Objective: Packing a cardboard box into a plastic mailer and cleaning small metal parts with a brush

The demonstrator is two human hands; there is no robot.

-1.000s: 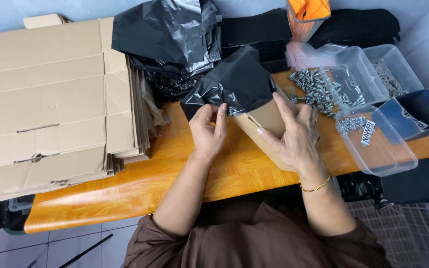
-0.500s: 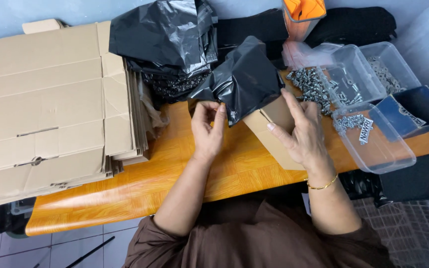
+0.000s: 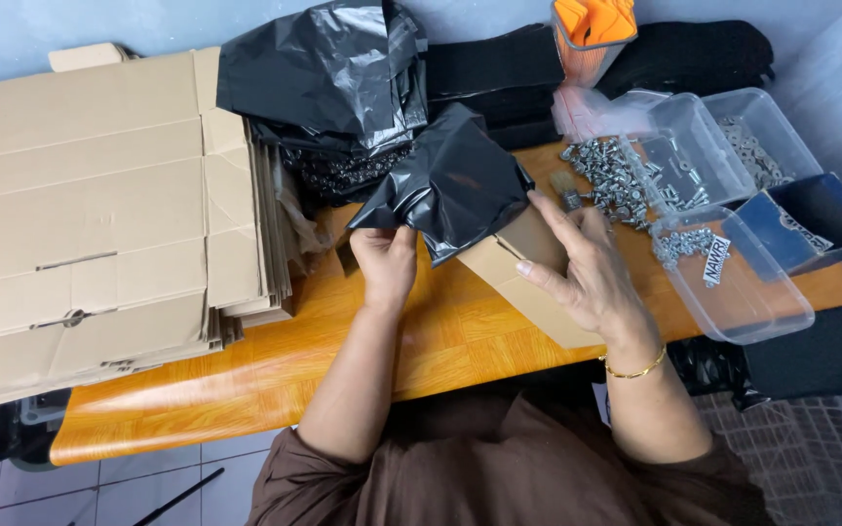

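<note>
- The small cardboard box (image 3: 528, 278) lies tilted on the orange counter (image 3: 246, 375), its open end turned up and away from the person, probably so that the black plastic bag (image 3: 455, 180) can sit in its mouth.
- The left hand (image 3: 385, 265) is at the box's left, fingers pinched on the bag's lower edge, which keeps the plastic taut.
- The right hand (image 3: 587, 273) lies against the box's right side, fingers spread and pressed flat on the cardboard; this steadies the box.
- Left of the box, a stack of flattened cartons (image 3: 90, 214) covers much of the counter.
- Beyond the box, a heap of black bags (image 3: 314, 78) crowds close to the bag in hand.
- Right of the box lie loose metal screws (image 3: 611, 175) and clear plastic tubs (image 3: 733, 282); they hem in the right hand's room.
</note>
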